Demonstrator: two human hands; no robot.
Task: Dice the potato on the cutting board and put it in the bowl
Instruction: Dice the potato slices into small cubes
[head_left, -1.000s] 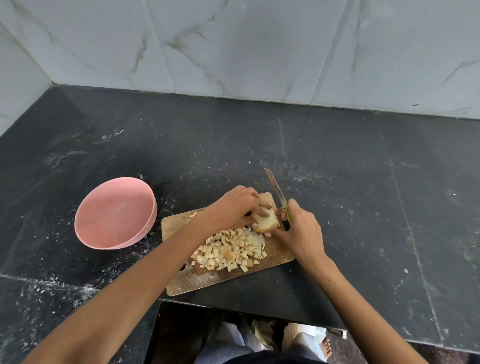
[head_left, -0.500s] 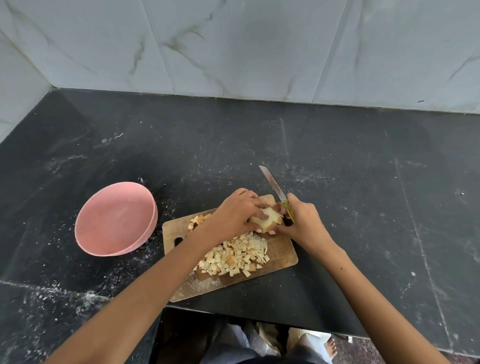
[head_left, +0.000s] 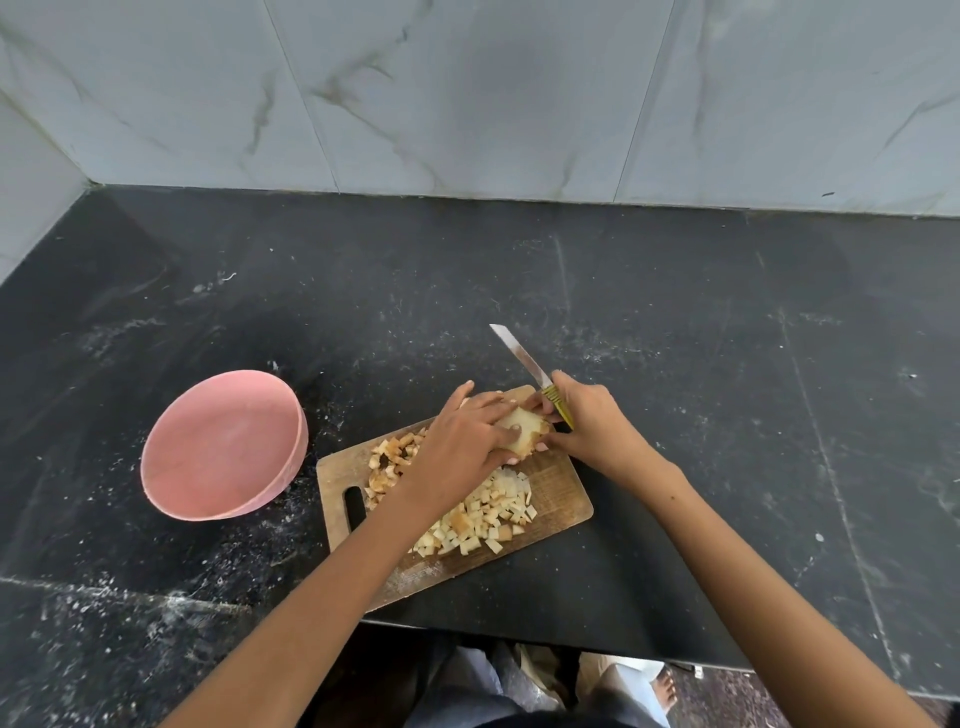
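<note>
While its fingers (head_left: 506, 402) lie over the remaining potato piece (head_left: 524, 434) to pin it at the far end of the cutting board (head_left: 558, 499), the left hand (head_left: 467, 441) grasps it steady; the right hand (head_left: 592, 423) clenches the knife (head_left: 524, 364), blade raised and pointing away. Finished dice (head_left: 480, 517) crowd the board, and the pink bowl (head_left: 223, 447) waits beside it on the counter (head_left: 727, 364), seemingly holding none yet.

Black speckled stone counter (head_left: 727, 364), pale veined marble wall tiles (head_left: 467, 93) meeting in a left corner, soft daylight
</note>
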